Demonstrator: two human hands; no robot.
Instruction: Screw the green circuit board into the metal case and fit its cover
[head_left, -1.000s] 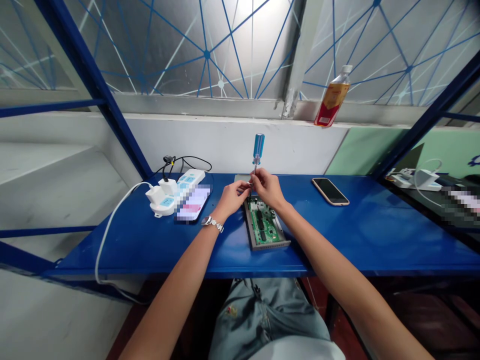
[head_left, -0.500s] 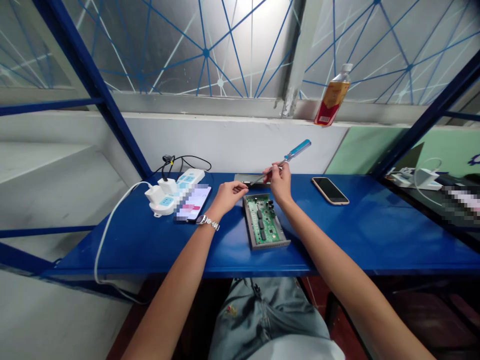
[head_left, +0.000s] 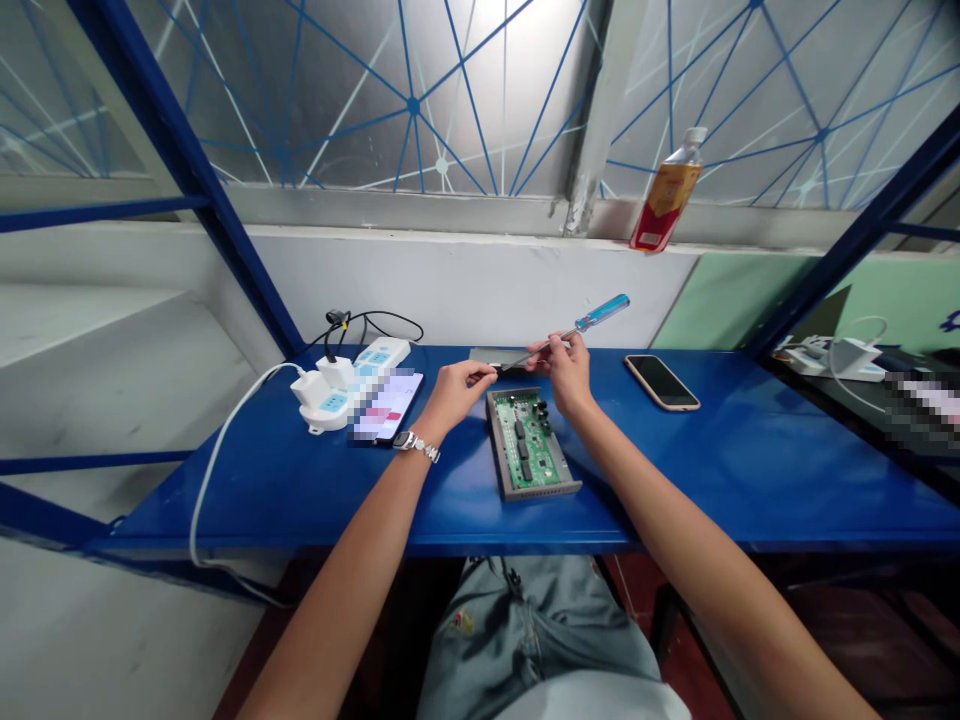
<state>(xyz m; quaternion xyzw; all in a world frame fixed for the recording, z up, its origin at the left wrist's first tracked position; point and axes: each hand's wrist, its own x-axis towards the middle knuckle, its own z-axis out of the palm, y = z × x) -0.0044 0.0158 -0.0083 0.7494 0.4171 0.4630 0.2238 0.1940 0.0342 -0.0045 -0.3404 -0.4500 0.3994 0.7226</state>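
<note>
An opened grey device case with a green circuit board point(head_left: 529, 445) lies on the blue shelf point(head_left: 712, 470) in front of me. My right hand point(head_left: 566, 365) is closed on the metal shaft of a blue-handled screwdriver point(head_left: 596, 315), which tilts up to the right. Its tip points left toward my left hand point(head_left: 457, 385). My left hand's thumb and fingers are pinched together at the tip, on something too small to make out. Behind both hands lies a flat grey cover point(head_left: 499, 357).
A white power strip point(head_left: 349, 385) with plugged chargers and a phone point(head_left: 386, 405) lie at the left. Another phone point(head_left: 661, 382) lies at the right. A bottle point(head_left: 666, 195) stands on the window ledge. Blue frame posts flank the shelf.
The screwdriver stood upright over the board's far end one second ago. My right hand has lifted it and tipped it over to the right. My left hand stayed pinched near its tip.
</note>
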